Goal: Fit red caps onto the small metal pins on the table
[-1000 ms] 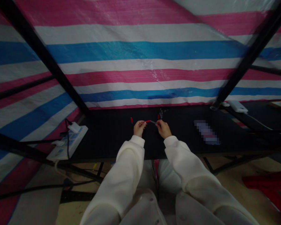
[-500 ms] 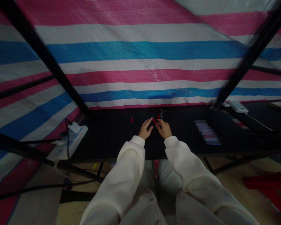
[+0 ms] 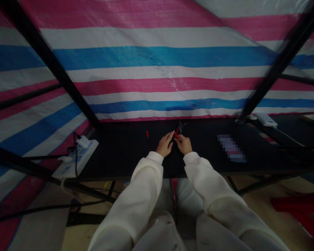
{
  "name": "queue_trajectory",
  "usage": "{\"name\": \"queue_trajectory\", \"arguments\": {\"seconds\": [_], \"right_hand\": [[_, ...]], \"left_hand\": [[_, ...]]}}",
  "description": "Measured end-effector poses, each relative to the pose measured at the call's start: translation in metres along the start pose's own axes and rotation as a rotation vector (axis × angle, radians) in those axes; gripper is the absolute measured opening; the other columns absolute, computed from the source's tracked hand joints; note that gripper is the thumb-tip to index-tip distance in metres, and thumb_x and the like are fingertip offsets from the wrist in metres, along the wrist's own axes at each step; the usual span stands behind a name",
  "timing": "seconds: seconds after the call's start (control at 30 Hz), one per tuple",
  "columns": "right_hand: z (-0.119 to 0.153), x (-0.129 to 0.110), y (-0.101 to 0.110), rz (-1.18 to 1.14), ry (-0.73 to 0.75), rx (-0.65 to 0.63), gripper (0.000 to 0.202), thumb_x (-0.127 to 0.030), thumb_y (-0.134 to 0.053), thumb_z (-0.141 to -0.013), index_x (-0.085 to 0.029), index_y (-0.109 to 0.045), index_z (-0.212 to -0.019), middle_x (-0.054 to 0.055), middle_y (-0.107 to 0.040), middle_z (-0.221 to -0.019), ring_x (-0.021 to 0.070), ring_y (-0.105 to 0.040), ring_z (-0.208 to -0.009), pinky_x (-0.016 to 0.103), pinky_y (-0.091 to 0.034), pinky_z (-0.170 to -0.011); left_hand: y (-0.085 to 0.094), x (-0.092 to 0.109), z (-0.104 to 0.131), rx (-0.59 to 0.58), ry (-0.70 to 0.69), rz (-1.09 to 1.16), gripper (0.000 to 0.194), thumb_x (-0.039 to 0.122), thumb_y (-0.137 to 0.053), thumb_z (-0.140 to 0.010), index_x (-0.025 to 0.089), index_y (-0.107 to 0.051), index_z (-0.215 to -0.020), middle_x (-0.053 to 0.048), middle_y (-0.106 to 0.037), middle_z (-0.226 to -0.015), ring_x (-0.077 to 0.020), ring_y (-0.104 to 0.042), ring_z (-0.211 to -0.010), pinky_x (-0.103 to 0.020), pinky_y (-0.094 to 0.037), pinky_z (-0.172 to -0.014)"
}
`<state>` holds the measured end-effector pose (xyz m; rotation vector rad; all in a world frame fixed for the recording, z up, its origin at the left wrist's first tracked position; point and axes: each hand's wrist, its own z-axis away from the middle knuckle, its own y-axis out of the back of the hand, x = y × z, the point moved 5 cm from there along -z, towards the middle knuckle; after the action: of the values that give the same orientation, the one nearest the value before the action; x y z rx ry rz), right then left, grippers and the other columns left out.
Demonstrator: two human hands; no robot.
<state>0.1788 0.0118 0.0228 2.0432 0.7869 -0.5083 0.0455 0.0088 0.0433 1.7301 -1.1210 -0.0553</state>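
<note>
On the black table (image 3: 120, 153), my right hand (image 3: 183, 143) is closed on a small red piece (image 3: 176, 135) between thumb and fingers. Close beside it, my left hand (image 3: 165, 144) is open, its fingers stretched toward the red piece. Whether its fingertips touch the piece cannot be made out. Just beyond my right hand lie another red piece (image 3: 177, 129) and several small greyish bits (image 3: 180, 126). A separate red piece (image 3: 147, 134) sits to the left of my left hand.
A white power strip (image 3: 87, 153) with plugs and cables is at the table's left end. A phone-like object (image 3: 231, 148), pixelated, lies to the right. Farther right is a white device (image 3: 266, 119) with a cable. Black frame poles and a striped sheet (image 3: 157, 55) stand behind.
The red piece in my right hand has turned more upright and shifted slightly right. My left hand has moved a little right, with its fingers straighter and closer together.
</note>
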Motion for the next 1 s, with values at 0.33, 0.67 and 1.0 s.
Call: {"name": "queue_trajectory", "arguments": {"seconds": [0.33, 0.67, 1.0], "right_hand": [[0.000, 0.005, 0.000, -0.091, -0.015, 0.016, 0.013, -0.030, -0.049, -0.080, -0.021, -0.057, -0.085, 0.004, -0.068, -0.083, 0.0171, -0.065, -0.080, 0.026, -0.048, -0.069], [0.001, 0.009, 0.003, -0.050, -0.033, 0.051, 0.012, -0.028, -0.045, -0.082, -0.021, -0.055, -0.083, 0.003, -0.068, -0.080, 0.0172, -0.064, -0.077, 0.024, -0.046, -0.064], [-0.001, 0.010, 0.002, -0.007, -0.030, 0.067, 0.015, -0.031, -0.045, -0.082, -0.021, -0.056, -0.083, 0.003, -0.066, -0.078, 0.0172, -0.062, -0.075, 0.025, -0.043, -0.067]], "left_hand": [[0.001, 0.002, 0.001, -0.011, 0.000, -0.040, 0.056, 0.019, -0.038, -0.083, 0.028, -0.024, -0.136, -0.006, -0.035, -0.136, -0.0201, -0.035, -0.121, -0.039, -0.032, -0.099], [0.007, 0.021, -0.008, -0.006, -0.069, -0.135, 0.046, 0.027, -0.037, -0.086, 0.026, -0.033, -0.132, -0.006, -0.043, -0.128, -0.0191, -0.040, -0.116, -0.038, -0.036, -0.094], [0.036, 0.040, -0.072, -0.212, -0.219, -0.237, 0.015, 0.029, -0.053, -0.078, 0.017, -0.062, -0.080, -0.006, -0.058, -0.093, -0.0184, -0.051, -0.090, -0.033, -0.041, -0.081]]}}
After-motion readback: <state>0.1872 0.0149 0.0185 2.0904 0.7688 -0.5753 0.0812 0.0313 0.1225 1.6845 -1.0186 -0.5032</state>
